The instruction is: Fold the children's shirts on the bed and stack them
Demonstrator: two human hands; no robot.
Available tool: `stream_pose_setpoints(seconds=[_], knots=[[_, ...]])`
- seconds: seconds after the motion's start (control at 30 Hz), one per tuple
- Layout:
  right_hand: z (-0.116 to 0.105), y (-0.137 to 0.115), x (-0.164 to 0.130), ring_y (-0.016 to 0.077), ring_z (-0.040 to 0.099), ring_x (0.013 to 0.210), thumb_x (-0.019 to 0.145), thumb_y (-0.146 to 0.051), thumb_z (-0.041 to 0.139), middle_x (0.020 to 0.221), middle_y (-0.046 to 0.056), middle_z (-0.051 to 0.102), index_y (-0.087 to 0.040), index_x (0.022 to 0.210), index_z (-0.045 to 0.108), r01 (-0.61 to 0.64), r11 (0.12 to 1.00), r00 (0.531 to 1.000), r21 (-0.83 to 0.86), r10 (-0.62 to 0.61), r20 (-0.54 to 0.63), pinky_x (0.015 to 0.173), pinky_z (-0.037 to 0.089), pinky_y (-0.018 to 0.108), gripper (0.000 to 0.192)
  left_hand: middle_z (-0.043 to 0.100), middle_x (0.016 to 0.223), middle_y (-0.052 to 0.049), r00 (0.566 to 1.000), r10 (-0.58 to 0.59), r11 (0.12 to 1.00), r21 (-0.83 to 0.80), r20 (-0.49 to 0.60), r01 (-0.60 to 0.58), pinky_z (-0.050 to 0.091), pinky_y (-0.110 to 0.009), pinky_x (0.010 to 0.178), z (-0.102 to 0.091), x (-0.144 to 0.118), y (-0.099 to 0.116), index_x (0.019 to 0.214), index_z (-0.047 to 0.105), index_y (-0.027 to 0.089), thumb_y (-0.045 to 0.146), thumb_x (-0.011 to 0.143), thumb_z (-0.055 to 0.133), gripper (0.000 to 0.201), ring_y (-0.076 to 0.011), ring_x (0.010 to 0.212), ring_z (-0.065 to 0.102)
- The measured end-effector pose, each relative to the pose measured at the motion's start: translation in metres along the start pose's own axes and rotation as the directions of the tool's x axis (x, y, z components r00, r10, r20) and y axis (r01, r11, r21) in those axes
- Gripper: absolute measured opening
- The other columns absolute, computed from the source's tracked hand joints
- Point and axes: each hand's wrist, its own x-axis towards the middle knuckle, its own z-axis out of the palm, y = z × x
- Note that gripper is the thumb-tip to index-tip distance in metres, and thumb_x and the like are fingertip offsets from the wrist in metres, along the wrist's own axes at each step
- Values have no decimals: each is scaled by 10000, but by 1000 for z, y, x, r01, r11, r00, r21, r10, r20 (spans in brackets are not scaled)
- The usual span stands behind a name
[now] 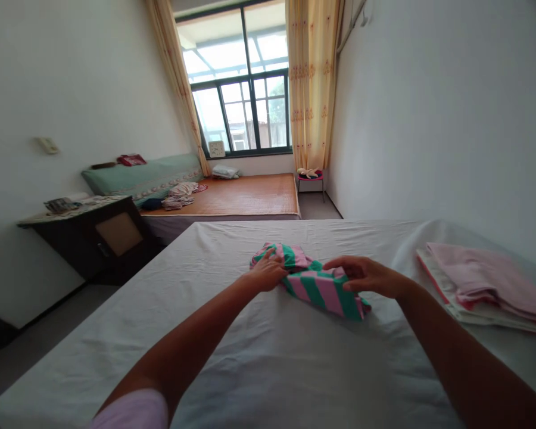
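Observation:
A bunched cloth item with pink and green stripes (317, 290) lies on the white sheet in front of me, loosely folded; what kind of item it is I cannot tell. My left hand (268, 271) rests on its left part, palm down with the fingers stretched out over the fabric. At the right part, my right hand (368, 276) reaches in from the side. Its thumb and fingers are apart and curved around the cloth's upper edge, touching or just above it.
Folded pink and white cloths (486, 286) lie at the right of the white-sheeted surface (205, 357). Beyond its far edge is a bed with a brown mat (254, 193) holding several crumpled clothes. A dark cabinet (116, 232) stands left, a small stool (310, 177) by the curtain.

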Motion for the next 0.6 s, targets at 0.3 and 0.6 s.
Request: stream_pose_setpoints(seconds=[0.3, 0.6], knots=[[-27, -55, -55, 217, 660, 874, 675, -326, 805, 917, 41, 692, -271, 935, 692, 293, 939, 668, -182, -337, -663, 784, 560, 368, 289, 650, 1073, -61, 863, -349, 937, -113, -365, 331, 326, -480, 1041, -91, -64, -41, 890, 678, 221, 224, 744, 624, 155, -273, 1091, 541], [-46, -91, -39, 248, 648, 1026, 691, -318, 768, 1240, 60, 637, -304, 1125, 643, 294, 908, 588, -298, -418, -692, 802, 567, 389, 451, 680, 928, 6, 783, -555, 732, -612, -282, 299, 508, -261, 676, -153, -97, -54, 1083, 611, 175, 247, 677, 607, 412, -184, 804, 638]])
